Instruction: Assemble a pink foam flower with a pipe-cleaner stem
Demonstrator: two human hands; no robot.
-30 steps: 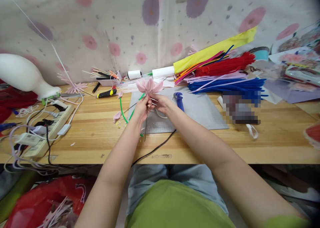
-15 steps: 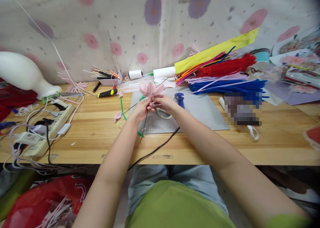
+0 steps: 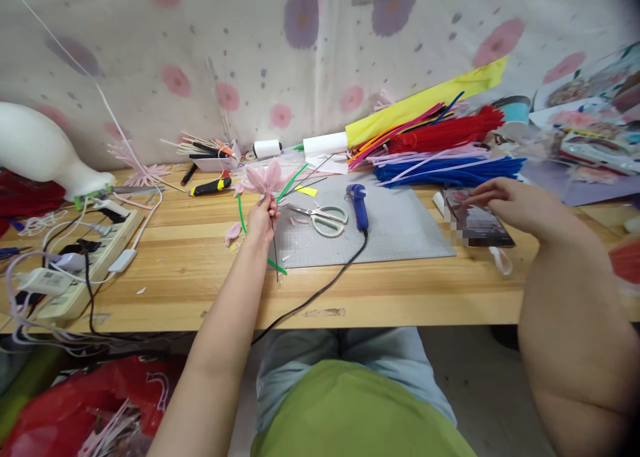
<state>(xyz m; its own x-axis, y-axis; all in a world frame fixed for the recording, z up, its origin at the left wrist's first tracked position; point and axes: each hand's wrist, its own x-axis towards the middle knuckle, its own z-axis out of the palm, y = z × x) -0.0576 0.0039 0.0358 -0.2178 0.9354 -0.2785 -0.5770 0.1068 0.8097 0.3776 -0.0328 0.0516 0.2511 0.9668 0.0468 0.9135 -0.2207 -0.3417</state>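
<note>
My left hand (image 3: pixel 261 221) is closed around the dark wire stem of a pink artificial flower (image 3: pixel 267 176), petals up, above the mat's left edge. My right hand (image 3: pixel 513 207) reaches to the right, fingers stretched over a dark phone-like device (image 3: pixel 483 230) that is partly blurred out. Whether the fingertips touch its screen I cannot tell. Scissors (image 3: pixel 327 221) with pale handles lie on the grey mat (image 3: pixel 405 240). Just right of them is a blue glue gun (image 3: pixel 358 207). A loose pink petal (image 3: pixel 233 233) and a green stem (image 3: pixel 242 213) lie near the left hand.
A power strip (image 3: pixel 93 270) with tangled cords occupies the left, below a white mannequin head (image 3: pixel 30 143). A yellow-black cutter (image 3: pixel 210 187) and bundles of blue pipe cleaners (image 3: pixel 450 171) and red pipe cleaners (image 3: pixel 445 131) lie towards the back. The glue gun's cord crosses the front edge.
My right hand has let go of the flower and moved right to the device. My left hand has carried the flower a little left, uncovering the scissors and the glue gun.
</note>
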